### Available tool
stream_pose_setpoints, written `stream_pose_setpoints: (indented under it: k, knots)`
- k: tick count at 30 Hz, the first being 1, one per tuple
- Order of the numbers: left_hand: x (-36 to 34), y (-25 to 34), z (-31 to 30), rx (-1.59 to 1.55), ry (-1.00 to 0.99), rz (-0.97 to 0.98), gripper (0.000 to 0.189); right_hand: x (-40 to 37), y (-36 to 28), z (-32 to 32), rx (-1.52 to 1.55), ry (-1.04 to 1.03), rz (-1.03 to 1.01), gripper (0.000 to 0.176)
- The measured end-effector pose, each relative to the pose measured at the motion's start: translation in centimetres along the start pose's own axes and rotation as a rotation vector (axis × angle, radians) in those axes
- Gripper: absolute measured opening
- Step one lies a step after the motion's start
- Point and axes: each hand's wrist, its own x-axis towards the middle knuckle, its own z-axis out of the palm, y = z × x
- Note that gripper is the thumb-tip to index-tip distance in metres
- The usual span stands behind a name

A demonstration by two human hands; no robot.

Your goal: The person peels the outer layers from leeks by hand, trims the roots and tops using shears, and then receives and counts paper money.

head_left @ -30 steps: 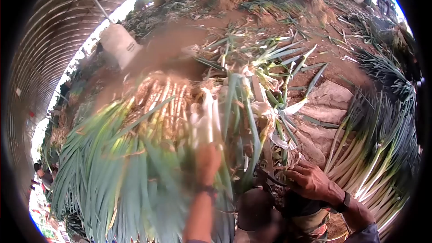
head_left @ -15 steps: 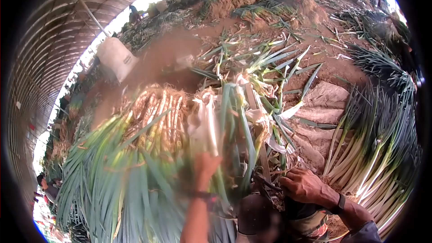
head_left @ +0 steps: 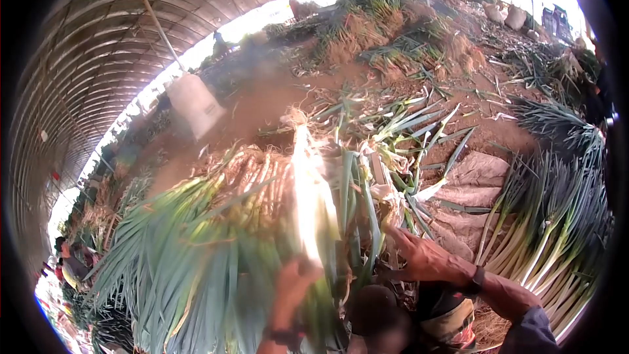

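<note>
My left hand (head_left: 296, 280) is closed around a leek (head_left: 306, 203), blurred by motion, whose bright white stem points away from me with its roots at the far end. A heap of green leek leaves (head_left: 196, 269) spreads beneath and left of that hand. My right hand (head_left: 424, 257), with a dark band on the wrist, reaches in from the right; its fingers are apart, close to loose peeled leaves (head_left: 367, 200). Nothing shows clearly between them. My knee (head_left: 373, 311) is just below the hands.
Leeks with pale stems (head_left: 531, 242) lie in a pile on the right beside brown sacking (head_left: 468, 180). A full white sack (head_left: 195, 105) stands at the left near a slanting pole (head_left: 154, 13). Leek heaps (head_left: 367, 23) cover the far ground. Another person (head_left: 72, 265) is at far left.
My left hand has shifted slightly nearer, and the held leek shows longer and brighter. My right hand has moved up and left, its fingers extending from a curled pose. The camera view has tilted.
</note>
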Motion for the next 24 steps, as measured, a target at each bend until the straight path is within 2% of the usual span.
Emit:
stream_pose_setpoints:
  k: [3, 4, 5, 7, 8, 9, 11, 12, 13, 16, 18, 20, 21, 23, 24]
  knots:
    - [-3.4, 2.3, 0.3, 0.129, 0.005, 0.020, 0.022, 4.5, -3.8, -1.6, 0.196, 0.074, 0.018, 0.111]
    - [-3.9, 2.3, 0.5, 0.186, -0.006, 0.035, 0.022, 6.2, -4.2, -0.9, 0.092, 0.056, 0.214, 0.112]
    - [-4.3, 1.1, 0.5, 0.183, -0.006, 0.095, 0.021, 7.8, -4.6, -0.9, 0.212, 0.036, 0.257, 0.110]
    - [-5.6, 1.3, 1.1, 0.190, -0.049, 0.153, 0.023, 10.9, -3.5, 0.5, 0.238, 0.174, 0.176, 0.105]
    - [-6.1, 0.7, 1.4, 0.172, -0.069, 0.205, 0.024, 12.2, -2.5, 1.7, 0.139, 0.327, 0.050, 0.102]
    - [-7.3, 1.2, 1.5, 0.109, -0.097, 0.126, 0.024, 14.7, 0.6, 4.0, 0.266, 0.377, 0.041, 0.088]
    - [-8.5, 1.4, 1.7, 0.287, -0.103, 0.328, 0.023, 19.5, 6.6, 8.4, 0.521, 0.480, 0.004, 0.063]
    - [-8.9, 1.2, 1.9, 0.375, -0.103, 0.426, 0.025, 20.0, 6.5, 8.2, 0.682, 0.505, -0.070, 0.049]
    - [-9.0, 0.9, 2.5, 0.260, -0.078, 0.432, 0.031, 20.5, 6.4, 8.1, 0.843, 0.523, -0.149, 0.035]
    - [-10.8, 1.7, 3.4, 0.347, 0.027, 0.304, 0.030, 19.3, 6.0, 6.6, 0.834, 0.480, -0.288, 0.006]
    - [-11.9, 2.2, 3.2, 0.349, 0.048, 0.376, 0.029, 19.8, 6.1, 5.1, 0.914, 0.451, -0.295, 0.018]
    - [-12.5, 2.0, 3.6, 0.341, 0.055, 0.450, 0.028, 21.6, 8.1, 2.0, 0.767, 0.618, -0.246, 0.029]
    - [-12.7, 0.3, 3.7, 0.322, 0.100, 0.570, 0.030, 22.6, 9.5, 0.1, 0.659, 0.714, -0.196, 0.035]
    - [-13.5, 0.2, 3.1, 0.329, 0.098, 0.590, 0.028, 23.0, 11.9, -2.6, 0.460, 0.813, -0.145, 0.031]
    - [-14.1, 1.2, 3.0, 0.343, 0.093, 0.581, 0.028, 23.0, 12.7, -3.2, 0.387, 0.796, -0.078, 0.028]
